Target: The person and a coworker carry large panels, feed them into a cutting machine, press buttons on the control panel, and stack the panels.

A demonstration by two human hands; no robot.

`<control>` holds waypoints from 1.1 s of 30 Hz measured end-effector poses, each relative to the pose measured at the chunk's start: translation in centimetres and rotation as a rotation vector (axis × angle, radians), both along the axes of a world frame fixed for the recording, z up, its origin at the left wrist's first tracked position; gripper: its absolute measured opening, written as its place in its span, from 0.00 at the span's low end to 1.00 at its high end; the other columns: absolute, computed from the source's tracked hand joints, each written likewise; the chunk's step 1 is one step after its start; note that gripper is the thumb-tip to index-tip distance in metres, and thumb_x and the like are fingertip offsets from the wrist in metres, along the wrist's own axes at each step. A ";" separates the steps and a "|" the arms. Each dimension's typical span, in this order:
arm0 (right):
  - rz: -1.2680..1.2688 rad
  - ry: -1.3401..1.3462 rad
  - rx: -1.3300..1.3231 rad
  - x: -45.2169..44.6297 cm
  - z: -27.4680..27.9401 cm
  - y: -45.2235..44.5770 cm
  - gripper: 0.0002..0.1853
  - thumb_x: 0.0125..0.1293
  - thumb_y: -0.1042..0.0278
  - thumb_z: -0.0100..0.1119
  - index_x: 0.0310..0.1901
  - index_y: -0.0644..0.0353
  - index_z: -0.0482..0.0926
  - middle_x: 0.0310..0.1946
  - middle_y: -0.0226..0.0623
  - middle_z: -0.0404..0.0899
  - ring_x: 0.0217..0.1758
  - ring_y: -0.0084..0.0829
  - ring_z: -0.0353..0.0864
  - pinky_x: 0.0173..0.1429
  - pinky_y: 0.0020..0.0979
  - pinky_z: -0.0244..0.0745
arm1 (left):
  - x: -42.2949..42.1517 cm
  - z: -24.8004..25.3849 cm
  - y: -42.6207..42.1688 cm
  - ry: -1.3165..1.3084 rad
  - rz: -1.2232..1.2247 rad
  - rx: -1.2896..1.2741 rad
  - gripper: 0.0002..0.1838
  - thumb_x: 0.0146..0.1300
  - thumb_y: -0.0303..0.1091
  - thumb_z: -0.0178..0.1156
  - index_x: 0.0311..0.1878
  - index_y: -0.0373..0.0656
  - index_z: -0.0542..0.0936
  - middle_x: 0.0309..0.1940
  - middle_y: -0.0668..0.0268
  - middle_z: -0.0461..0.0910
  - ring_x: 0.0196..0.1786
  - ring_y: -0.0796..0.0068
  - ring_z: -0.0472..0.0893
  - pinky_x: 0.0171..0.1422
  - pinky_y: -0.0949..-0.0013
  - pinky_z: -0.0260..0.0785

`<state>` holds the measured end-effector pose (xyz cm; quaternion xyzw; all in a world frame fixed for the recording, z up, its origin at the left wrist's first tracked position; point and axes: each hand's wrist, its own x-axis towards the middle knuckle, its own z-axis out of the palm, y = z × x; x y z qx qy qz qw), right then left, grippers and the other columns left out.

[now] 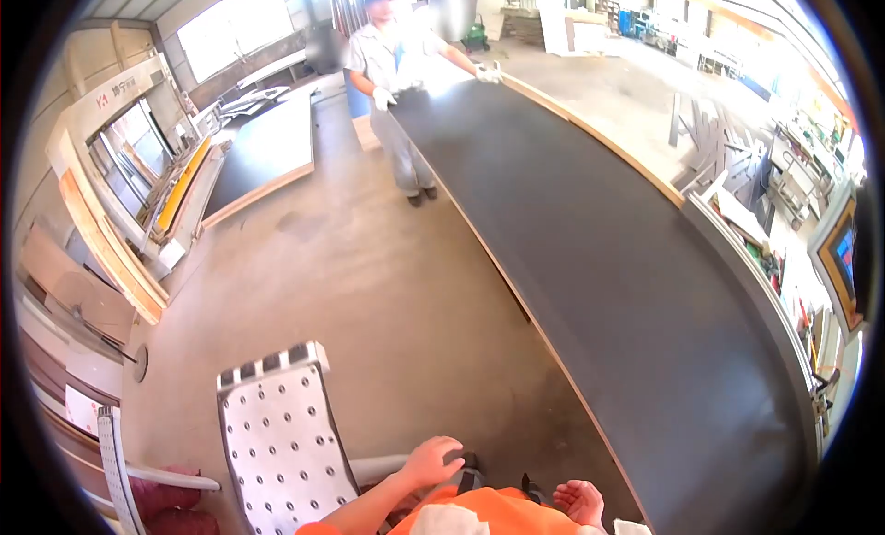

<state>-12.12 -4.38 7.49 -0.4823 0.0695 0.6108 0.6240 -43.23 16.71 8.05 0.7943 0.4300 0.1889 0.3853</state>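
My left hand (431, 461) is held in front of my body, fingers loosely stretched and nothing in them. Lower and to the right, my right hand (579, 503) is turned partly palm up with its fingers loosely bent, holding nothing. Beside it runs the near edge of a long dark panel (572, 249) with a light wood-coloured rim. Neither hand visibly touches the panel. At its far end stands a person (392, 65) in grey clothes, with both white-gloved hands at the panel's corners.
A perforated white roller-ball table (281, 443) stands to the left of my left hand. Another dark panel (263, 152) lies on a machine bed beside a white machine (115, 111). A monitor (843, 258) is at the far right. Metal pieces (714, 139) lie beyond the long panel.
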 end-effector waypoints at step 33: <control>1.268 -0.694 -0.121 -21.5 -0.8 80.6 0.10 0.68 0.73 0.55 0.47 0.61 0.83 0.42 0.35 0.87 0.44 0.27 0.86 0.48 0.31 0.82 | -30.3 -9.1 49.2 0.249 0.420 -0.707 0.19 0.65 0.36 0.66 0.57 0.38 0.81 0.40 0.62 0.87 0.39 0.75 0.84 0.47 0.70 0.76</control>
